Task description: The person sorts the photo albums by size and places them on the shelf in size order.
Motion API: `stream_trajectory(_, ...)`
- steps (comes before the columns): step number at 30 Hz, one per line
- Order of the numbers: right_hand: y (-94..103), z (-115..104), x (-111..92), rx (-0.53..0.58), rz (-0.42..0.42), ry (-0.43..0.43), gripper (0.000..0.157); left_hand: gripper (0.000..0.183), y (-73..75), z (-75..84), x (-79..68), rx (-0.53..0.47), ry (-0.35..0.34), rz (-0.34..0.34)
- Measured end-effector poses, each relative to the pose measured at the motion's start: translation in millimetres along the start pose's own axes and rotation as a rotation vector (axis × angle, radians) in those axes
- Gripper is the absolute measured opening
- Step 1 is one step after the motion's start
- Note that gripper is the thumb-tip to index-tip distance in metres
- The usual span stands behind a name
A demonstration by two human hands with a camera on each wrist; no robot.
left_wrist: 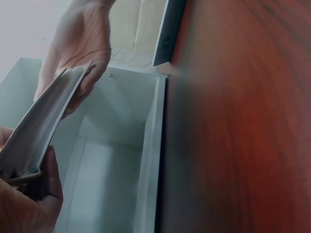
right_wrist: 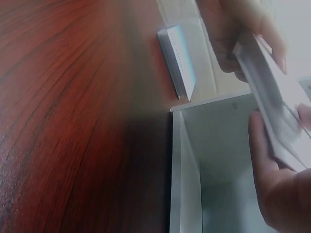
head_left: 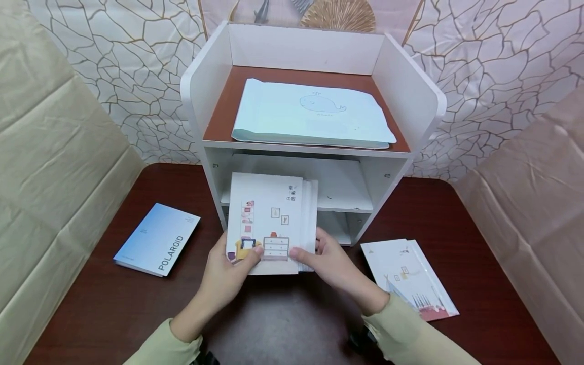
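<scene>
In the head view, a white book (head_left: 269, 218) with drawn furniture and small picture frames on its cover is held up in front of the shelf unit. My left hand (head_left: 223, 271) grips its left lower edge, thumb lying on the cover. On the other side, my right hand (head_left: 335, 263) pinches the lower right part, its thumb by the drawn chest of drawers. A pale strip shows along the book's right side. The left wrist view looks along the book (left_wrist: 46, 121) edge-on, with many pages between its covers. Fingers behind it are partly hidden.
A white shelf unit (head_left: 385, 177) stands behind, with a flat white package (head_left: 315, 114) bearing a whale drawing on top. At the left of the dark table (head_left: 150, 314) lies a blue POLAROID book (head_left: 157, 238). Another white illustrated book (head_left: 408, 279) lies at the right.
</scene>
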State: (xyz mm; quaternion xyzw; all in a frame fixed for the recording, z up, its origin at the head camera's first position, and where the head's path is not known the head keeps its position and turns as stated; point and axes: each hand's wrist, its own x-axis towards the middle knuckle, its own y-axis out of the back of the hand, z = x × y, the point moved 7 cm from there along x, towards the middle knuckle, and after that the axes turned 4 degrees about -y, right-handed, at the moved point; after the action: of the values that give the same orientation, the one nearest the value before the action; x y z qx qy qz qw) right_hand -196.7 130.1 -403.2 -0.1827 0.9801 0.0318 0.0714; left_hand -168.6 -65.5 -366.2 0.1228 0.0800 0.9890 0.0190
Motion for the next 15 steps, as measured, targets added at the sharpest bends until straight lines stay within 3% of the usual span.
stream_trajectory(4,-6.2,2,0,0.080,-0.060,-0.003,0.053,0.042,3.2,-0.2,5.4,-0.006,0.015,0.006)
stream_trajectory(7,-7.1,1,0,0.099,-0.048,0.005,0.055,0.044,4.0,-3.2,8.5,-0.017,0.019,-0.014)
stream_trajectory(15,-3.3,-10,-2,0.139,0.044,0.054,0.049,0.062,4.2,-21.3,12.5,-0.082,0.015,-0.185)
